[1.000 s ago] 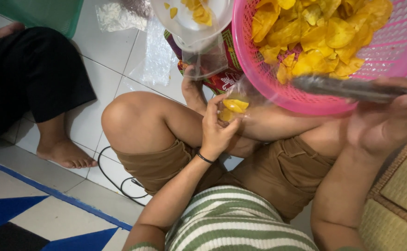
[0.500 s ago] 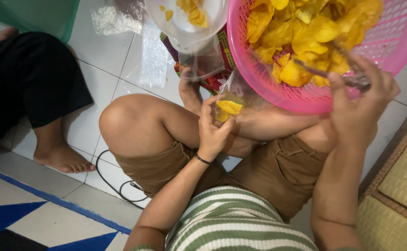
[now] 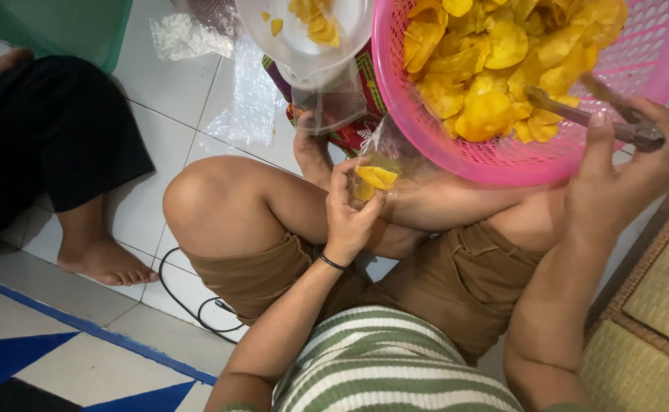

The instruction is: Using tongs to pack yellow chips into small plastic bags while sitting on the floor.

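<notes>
One pink basket of yellow chips; right hand grips one pair of tongs; left hand holds one clear bag; a white bowl sits far left.

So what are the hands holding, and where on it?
The left hand pinches a clear bag of chips at its mouth. The right hand grips metal tongs at the handle end.

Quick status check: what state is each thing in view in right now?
Pink basket: heaped with yellow chips.
Tongs: in right hand, tips among chips.
Clear bag: held open by left hand, a few chips inside.
White bowl: nearly empty.
</notes>
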